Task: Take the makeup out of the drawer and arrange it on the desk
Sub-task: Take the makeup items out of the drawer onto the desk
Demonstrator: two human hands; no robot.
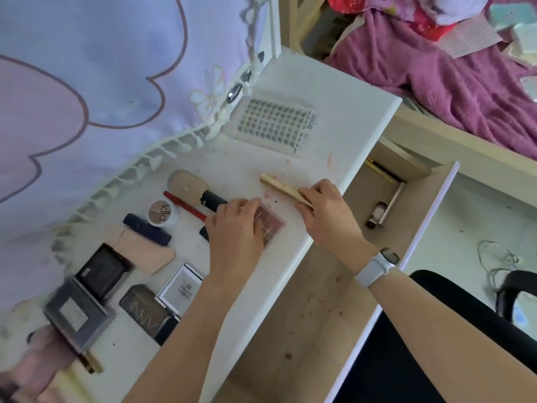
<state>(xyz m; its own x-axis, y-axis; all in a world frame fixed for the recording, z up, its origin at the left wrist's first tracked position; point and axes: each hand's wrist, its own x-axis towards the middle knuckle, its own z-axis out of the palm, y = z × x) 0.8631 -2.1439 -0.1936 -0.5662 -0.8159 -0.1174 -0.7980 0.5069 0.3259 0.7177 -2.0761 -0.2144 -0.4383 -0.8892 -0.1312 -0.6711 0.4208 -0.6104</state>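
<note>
On the white desk (319, 91) my right hand (325, 210) grips a slim gold tube (279, 184) lying flat. My left hand (235, 225) rests with bent fingers on a small pink-brown palette (271, 223). Left of it lie a red pencil (183, 205), a beige bottle with a black cap (191, 187), a round compact (161, 213), a dark blue tube (146, 228), a pink sponge (145, 251) and several flat compacts (145, 306). A lash tray (276, 120) sits further back. The open drawer (319, 301) holds a small brown bottle (376, 213) and a silver stick (393, 202).
A lilac flower-print cloth (101, 82) with white fringe hangs along the desk's left side. A purple blanket (450, 77) covers a bed behind. A black chair (436, 344) stands under the drawer, with cables (499, 263) on the floor.
</note>
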